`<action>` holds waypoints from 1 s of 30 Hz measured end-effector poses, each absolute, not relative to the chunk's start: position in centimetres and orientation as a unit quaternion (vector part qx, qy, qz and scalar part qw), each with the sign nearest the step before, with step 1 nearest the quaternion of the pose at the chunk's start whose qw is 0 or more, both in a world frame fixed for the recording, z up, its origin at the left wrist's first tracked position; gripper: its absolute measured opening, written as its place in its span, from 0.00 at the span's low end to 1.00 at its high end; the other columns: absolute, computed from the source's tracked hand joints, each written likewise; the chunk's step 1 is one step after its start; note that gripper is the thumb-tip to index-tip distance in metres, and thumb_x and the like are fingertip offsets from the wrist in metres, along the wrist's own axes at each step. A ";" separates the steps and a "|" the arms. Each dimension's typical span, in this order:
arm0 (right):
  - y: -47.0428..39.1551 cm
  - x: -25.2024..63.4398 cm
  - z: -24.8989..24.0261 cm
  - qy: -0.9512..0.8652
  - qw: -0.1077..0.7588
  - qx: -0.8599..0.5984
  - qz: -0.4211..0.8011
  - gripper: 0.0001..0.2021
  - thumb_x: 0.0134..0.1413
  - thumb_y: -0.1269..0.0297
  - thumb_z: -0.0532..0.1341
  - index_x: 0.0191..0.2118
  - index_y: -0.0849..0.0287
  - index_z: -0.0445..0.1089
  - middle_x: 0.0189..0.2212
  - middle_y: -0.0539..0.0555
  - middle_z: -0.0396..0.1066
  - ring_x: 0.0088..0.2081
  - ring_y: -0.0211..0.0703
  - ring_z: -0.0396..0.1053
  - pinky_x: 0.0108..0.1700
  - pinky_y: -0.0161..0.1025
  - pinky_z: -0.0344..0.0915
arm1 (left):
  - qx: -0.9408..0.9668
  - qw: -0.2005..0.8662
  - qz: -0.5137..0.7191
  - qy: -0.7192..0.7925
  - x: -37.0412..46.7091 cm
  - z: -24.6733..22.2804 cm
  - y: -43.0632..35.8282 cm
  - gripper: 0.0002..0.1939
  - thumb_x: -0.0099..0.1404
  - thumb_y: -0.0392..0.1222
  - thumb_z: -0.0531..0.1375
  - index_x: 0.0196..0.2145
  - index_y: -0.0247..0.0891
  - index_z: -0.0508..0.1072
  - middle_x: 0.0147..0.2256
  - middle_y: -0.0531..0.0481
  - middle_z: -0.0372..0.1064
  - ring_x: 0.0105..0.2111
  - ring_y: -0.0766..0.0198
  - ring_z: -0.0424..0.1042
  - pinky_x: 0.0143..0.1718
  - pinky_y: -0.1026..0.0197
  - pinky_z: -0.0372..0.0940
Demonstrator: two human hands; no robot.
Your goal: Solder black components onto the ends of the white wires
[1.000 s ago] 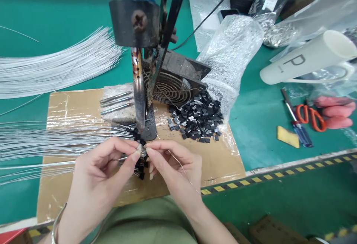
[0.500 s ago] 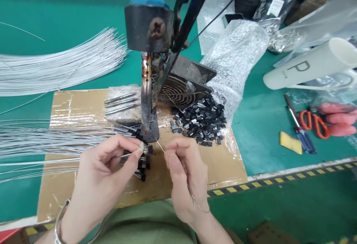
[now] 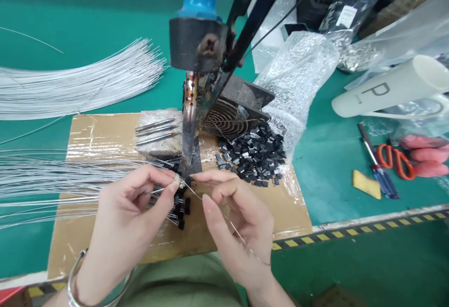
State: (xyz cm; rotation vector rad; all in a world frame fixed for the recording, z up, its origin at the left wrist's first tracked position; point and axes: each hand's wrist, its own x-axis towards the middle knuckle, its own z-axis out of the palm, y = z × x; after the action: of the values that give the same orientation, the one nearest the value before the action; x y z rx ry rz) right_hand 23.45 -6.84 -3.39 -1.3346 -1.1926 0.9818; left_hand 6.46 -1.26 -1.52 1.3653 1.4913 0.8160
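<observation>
Low over the cardboard, my left hand (image 3: 131, 215) pinches a thin cable at its thumb and index fingertips, where a small whitish piece shows. My right hand (image 3: 242, 225) has its index finger stretched out and its thumb apart from it. A fine silvery solder wire (image 3: 193, 192) runs from the left fingertips past the right thumb and over the palm; the grip on it is partly hidden. Just above both hands hangs a soldering iron (image 3: 190, 134), tip down. Black connectors (image 3: 181, 208) on cable ends lie under and beside the left fingers.
Loose black connectors (image 3: 254, 155) are heaped beside a fan (image 3: 228, 117). Metal rods (image 3: 156, 131) rest on a pale block. A bundle of white cables (image 3: 105, 84) lies behind. Right are bubble wrap (image 3: 301, 73), a white cup (image 3: 389, 87), a screwdriver (image 3: 382, 178), orange-handled scissors (image 3: 401, 162) and a yellow sponge (image 3: 366, 184).
My right fingers have spread from a pinch, and the index finger has moved left towards my left fingertips. The solder wire's end now reaches the left fingertips. The view has shifted slightly.
</observation>
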 end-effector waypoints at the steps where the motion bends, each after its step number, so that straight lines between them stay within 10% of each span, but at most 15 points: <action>1: -6.8 23.4 -3.3 -0.491 0.526 -0.552 0.421 0.09 0.67 0.75 0.63 0.37 0.54 0.68 0.53 0.57 0.79 0.56 0.49 0.77 0.59 0.47 0.73 | 0.554 0.463 0.333 0.606 6.5 -1.5 -1.2 0.03 0.62 0.41 0.69 0.30 0.42 0.81 0.35 0.50 0.84 0.25 0.67 0.75 0.19 0.69 0.58; 30: -4.9 23.1 -2.6 -0.362 0.601 -0.502 0.506 0.10 0.66 0.74 0.66 0.33 0.54 0.74 0.51 0.50 0.85 0.53 0.41 0.83 0.60 0.37 0.77 | 0.567 0.445 0.382 0.579 7.2 -0.8 0.6 0.02 0.59 0.37 0.70 0.30 0.44 0.82 0.28 0.54 0.80 0.20 0.73 0.68 0.22 0.73 0.63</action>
State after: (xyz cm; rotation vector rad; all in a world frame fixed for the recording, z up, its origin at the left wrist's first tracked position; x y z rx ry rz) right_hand 23.06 -4.86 -2.59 -1.1625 -0.8393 1.1732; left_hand 7.24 0.57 -0.80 1.4054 1.4347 0.9461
